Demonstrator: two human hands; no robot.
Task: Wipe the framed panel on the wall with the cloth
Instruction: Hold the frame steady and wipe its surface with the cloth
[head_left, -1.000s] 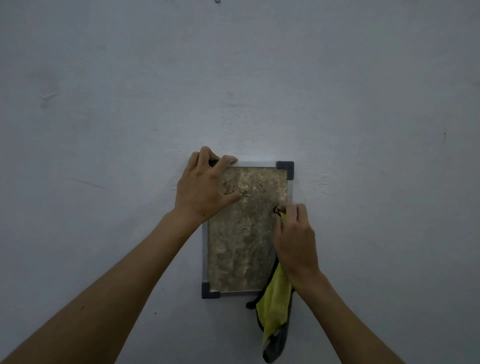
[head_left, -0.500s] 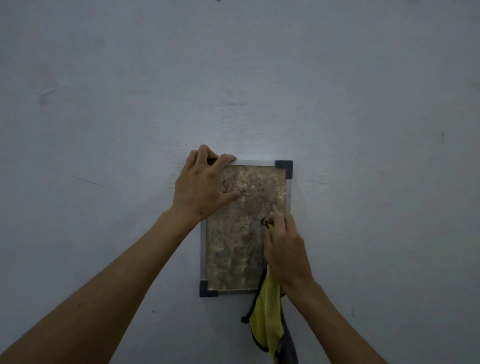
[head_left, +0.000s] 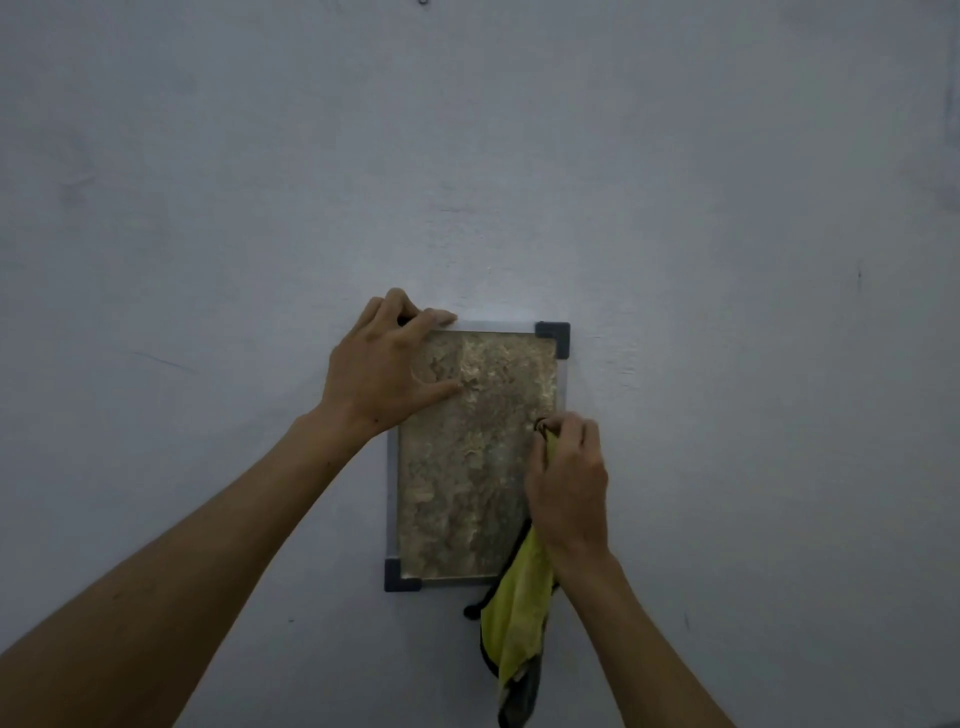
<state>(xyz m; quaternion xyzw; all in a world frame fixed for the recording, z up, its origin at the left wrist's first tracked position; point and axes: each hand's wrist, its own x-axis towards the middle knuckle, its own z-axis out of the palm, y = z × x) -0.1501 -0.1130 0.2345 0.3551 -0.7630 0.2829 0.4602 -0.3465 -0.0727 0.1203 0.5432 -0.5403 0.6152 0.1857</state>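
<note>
A small framed panel (head_left: 467, 467) hangs on the pale wall, with a mottled brown-gold face, a silver frame and dark corner caps. My left hand (head_left: 387, 364) lies flat over its upper left corner, fingers spread, thumb on the face. My right hand (head_left: 569, 483) is closed on a yellow cloth (head_left: 517, 618) with dark edging and presses it against the panel's right side. The cloth's loose end hangs below the panel's bottom right corner, which it hides.
The bare grey-white wall (head_left: 727, 208) fills the whole view around the panel. A small hook or nail (head_left: 423, 2) shows at the very top edge.
My right hand slid left across the panel with the cloth, then came back toward the right edge. The hanging cloth swung with it. My left hand stayed on the upper left corner.
</note>
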